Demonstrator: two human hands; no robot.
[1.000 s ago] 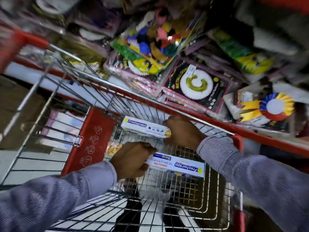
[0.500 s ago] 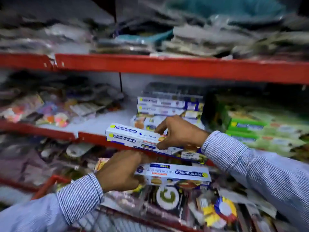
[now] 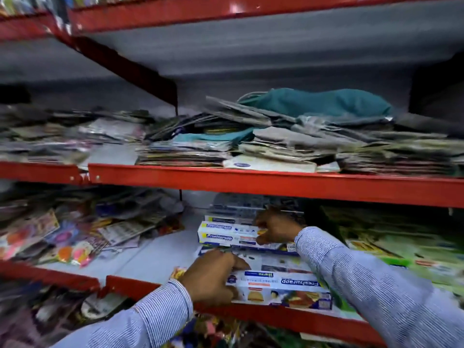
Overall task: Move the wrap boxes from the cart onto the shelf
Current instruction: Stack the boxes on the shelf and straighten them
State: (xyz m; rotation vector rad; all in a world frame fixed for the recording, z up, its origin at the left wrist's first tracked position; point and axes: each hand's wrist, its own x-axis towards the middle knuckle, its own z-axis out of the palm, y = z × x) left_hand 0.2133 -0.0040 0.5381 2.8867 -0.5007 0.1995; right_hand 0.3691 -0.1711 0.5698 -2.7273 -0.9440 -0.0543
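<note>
My left hand (image 3: 213, 277) grips the left end of a white and blue wrap box (image 3: 281, 288) that lies at the front of the red-edged shelf (image 3: 155, 254). Further back, my right hand (image 3: 276, 228) holds the right end of another wrap box (image 3: 226, 233), which rests on a stack of the same boxes (image 3: 253, 251). More wrap boxes stand blurred behind them. The cart is out of view.
Green packs (image 3: 391, 249) fill the shelf to the right of the boxes. Colourful party packets (image 3: 62, 237) lie to the left, with bare white shelf between. The shelf above holds piles of flat packets (image 3: 276, 141) and a teal bag (image 3: 321, 101).
Both hands lifted the two wrap boxes out of the cart and up to the shelf. The view swung upward, so the cart has left the frame. Both boxes now rest on the shelf.
</note>
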